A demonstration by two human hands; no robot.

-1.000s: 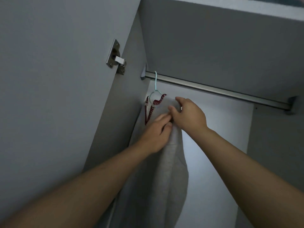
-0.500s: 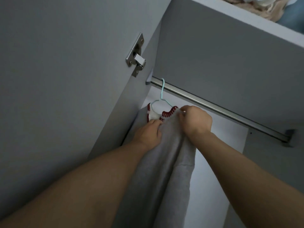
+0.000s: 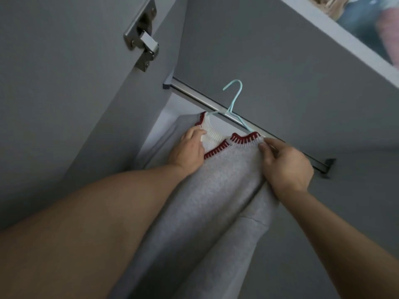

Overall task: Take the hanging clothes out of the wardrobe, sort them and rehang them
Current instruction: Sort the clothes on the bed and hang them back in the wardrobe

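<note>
The wardrobe (image 3: pixel 269 61) is bare but for one grey sweater (image 3: pixel 216 190) on a pale blue hanger (image 3: pixel 234 100), its hook up off the rail (image 3: pixel 216 108) — the left hand (image 3: pixel 187 152) and right hand (image 3: pixel 285 165) pinch its shoulders — so it is neither hung nor cleared.

A single head-worn view is given, tilted upward into the wardrobe at close range: the rail (image 3: pixel 248 124) crosses the middle, the door hinge (image 3: pixel 142 39) lies upper left, the shelf (image 3: pixel 336 37) upper right.
</note>
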